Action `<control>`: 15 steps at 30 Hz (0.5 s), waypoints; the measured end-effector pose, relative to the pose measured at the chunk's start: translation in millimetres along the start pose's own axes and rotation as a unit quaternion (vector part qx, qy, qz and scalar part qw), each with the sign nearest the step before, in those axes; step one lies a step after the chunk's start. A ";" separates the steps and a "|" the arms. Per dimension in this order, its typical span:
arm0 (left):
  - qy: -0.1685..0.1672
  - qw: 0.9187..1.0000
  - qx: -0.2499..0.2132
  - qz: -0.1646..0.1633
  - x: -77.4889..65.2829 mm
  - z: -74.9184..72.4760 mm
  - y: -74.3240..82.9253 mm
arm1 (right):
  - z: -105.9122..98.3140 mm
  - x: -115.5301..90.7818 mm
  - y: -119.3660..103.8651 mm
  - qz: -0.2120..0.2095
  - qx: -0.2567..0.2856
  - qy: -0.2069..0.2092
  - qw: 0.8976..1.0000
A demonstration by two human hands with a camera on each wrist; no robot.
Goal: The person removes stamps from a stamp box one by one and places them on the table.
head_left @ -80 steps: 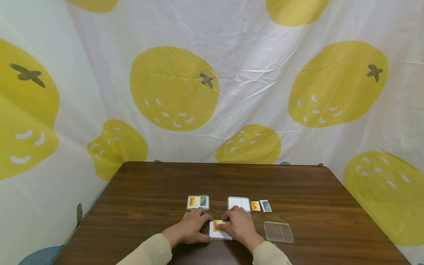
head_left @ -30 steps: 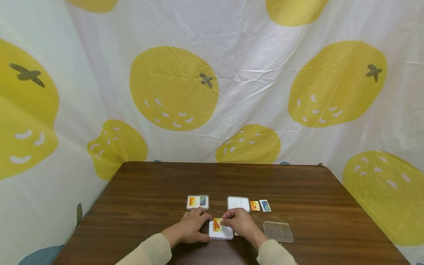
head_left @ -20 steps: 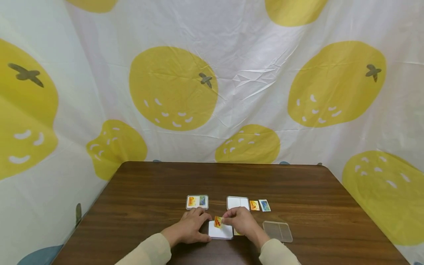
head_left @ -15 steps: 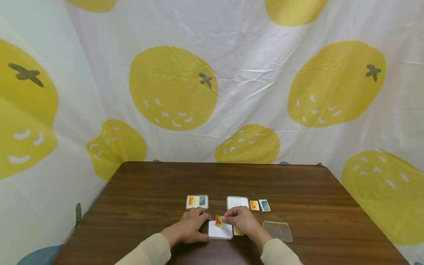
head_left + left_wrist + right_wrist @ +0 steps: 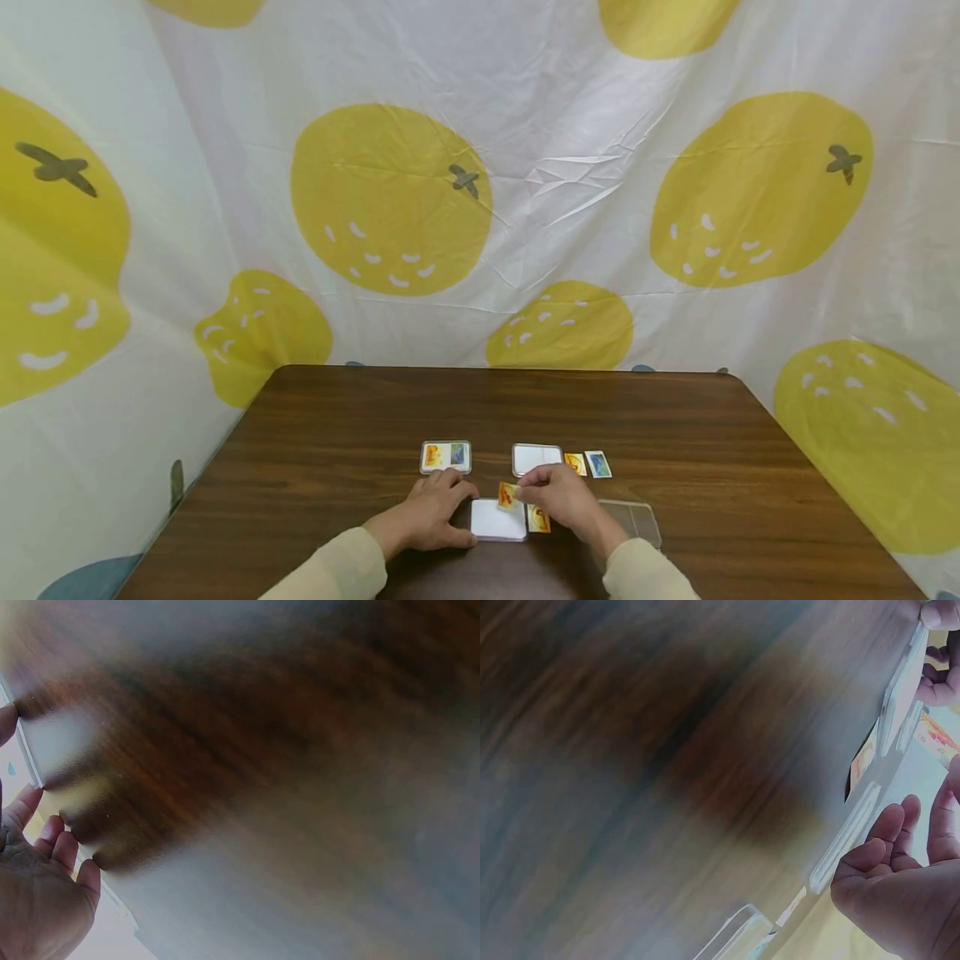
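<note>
Right hand (image 5: 561,497) pinches orange card (image 5: 506,497) over white case (image 5: 497,523).
Left hand (image 5: 431,515) lies spread at case's left; best pinch lightly, by edge.

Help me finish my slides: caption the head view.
Right hand pinches an orange card near a white-topped case, left hand alongside.

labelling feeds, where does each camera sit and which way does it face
Head: on the head, facing forward and down at the table and patterned cloth; left hand, right hand and sleeves show.
Left wrist: on that wrist, facing across the table; the left hand shows at left.
Right wrist: on that wrist, facing across the table; both hands show at right.
Shared: head and right wrist show the pinched card.
</note>
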State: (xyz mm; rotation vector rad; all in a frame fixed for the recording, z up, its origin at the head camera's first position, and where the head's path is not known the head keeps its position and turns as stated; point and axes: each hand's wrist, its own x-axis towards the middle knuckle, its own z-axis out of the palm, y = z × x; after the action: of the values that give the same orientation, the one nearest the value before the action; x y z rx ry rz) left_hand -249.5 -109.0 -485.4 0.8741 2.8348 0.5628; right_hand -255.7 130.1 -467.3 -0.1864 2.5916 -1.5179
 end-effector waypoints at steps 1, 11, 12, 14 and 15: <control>0.000 1.000 0.000 0.000 0.0 0.1 -0.1 | -0.8 -0.2 0.2 0.001 -0.002 0.003 1.000; -0.009 1.000 -0.003 -0.002 -0.2 -0.3 -0.2 | -11.2 -1.1 1.3 -0.010 -0.005 0.016 1.000; -0.009 1.000 -0.003 -0.002 -0.3 -0.5 -0.1 | -12.4 -0.8 1.9 -0.008 -0.007 0.016 1.000; -0.008 1.000 -0.002 0.000 -0.5 -0.9 0.3 | -15.1 -0.5 3.0 -0.007 -0.009 0.017 1.000; -0.007 1.000 -0.002 0.000 -0.6 -1.2 0.5 | -16.4 -0.4 3.9 -0.005 -0.010 0.018 1.000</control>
State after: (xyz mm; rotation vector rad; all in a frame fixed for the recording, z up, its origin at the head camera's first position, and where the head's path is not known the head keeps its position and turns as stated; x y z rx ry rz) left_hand -249.1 -109.3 -484.1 0.8743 2.8194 0.5598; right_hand -258.4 146.2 -462.7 -0.1759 2.6384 -1.5146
